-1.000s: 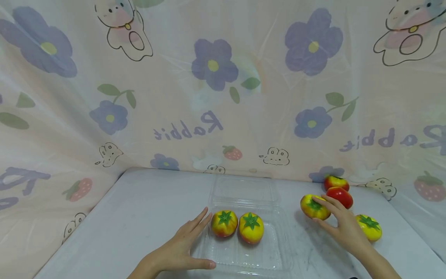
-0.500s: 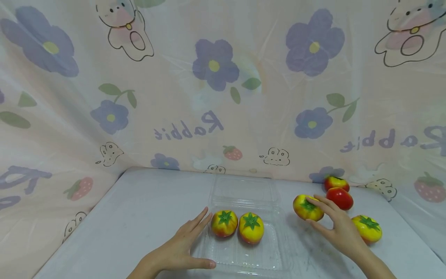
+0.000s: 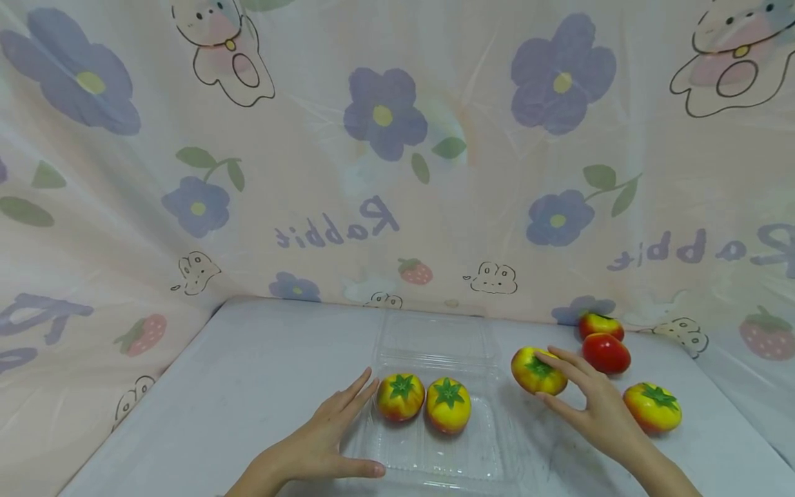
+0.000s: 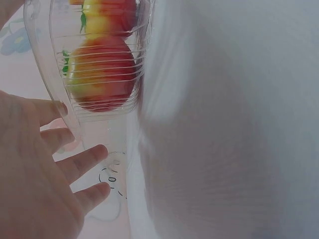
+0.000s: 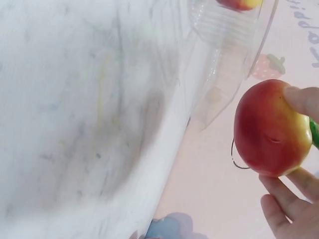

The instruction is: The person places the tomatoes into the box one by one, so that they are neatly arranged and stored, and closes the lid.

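Observation:
My right hand (image 3: 590, 400) pinches a yellow-and-red toy persimmon (image 3: 528, 373) with a green star-shaped calyx between thumb and fingers. In the right wrist view the red underside of this toy persimmon (image 5: 264, 132) shows, held above the table. To its left lies a clear plastic clamshell box (image 3: 459, 459), its lid (image 3: 435, 338) folded back. Two similar toy persimmons, one on the left (image 3: 400, 397) and one on the right (image 3: 448, 406), sit side by side in its far half. My left hand (image 3: 317, 438) has its fingers spread along the box's left side, fingertips right at the rim (image 4: 42, 64).
On the table's right stand three more toy fruits: a yellow one (image 3: 652, 407) near my right wrist, a red one (image 3: 606, 353) and a red-yellow one (image 3: 600, 326) at the back. A printed curtain (image 3: 435, 207) hangs along the table's back and sides.
My right hand has moved left toward the box with the toy persimmon, uncovering more of the yellow fruit by the wrist. The left hand and the box have stayed put.

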{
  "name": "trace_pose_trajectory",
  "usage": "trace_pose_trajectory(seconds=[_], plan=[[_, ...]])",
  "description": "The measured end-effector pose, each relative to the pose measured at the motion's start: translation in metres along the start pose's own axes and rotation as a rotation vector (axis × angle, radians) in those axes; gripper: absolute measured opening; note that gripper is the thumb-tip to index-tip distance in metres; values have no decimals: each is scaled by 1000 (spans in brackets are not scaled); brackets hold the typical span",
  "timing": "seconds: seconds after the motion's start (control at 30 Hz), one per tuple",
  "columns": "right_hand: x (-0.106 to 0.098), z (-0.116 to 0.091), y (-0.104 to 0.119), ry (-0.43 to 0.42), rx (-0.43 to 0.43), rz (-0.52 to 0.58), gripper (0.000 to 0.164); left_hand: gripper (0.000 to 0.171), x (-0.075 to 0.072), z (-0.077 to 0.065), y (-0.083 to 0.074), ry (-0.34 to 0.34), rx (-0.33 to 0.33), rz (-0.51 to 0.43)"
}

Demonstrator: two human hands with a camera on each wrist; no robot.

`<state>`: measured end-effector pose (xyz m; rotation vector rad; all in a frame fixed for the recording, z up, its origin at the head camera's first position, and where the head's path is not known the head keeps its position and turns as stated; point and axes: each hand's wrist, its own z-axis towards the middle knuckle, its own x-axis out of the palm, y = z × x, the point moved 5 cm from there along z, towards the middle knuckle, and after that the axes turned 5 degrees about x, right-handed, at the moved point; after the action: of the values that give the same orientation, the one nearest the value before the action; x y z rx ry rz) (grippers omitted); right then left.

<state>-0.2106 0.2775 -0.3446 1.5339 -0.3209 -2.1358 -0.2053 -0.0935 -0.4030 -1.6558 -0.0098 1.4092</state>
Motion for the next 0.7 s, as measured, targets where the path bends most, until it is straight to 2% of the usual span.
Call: trace_pose_trajectory(seconds=[0.7], plan=[[8, -4, 24, 24, -45, 44, 54, 105, 1, 1, 1, -2, -9, 7]])
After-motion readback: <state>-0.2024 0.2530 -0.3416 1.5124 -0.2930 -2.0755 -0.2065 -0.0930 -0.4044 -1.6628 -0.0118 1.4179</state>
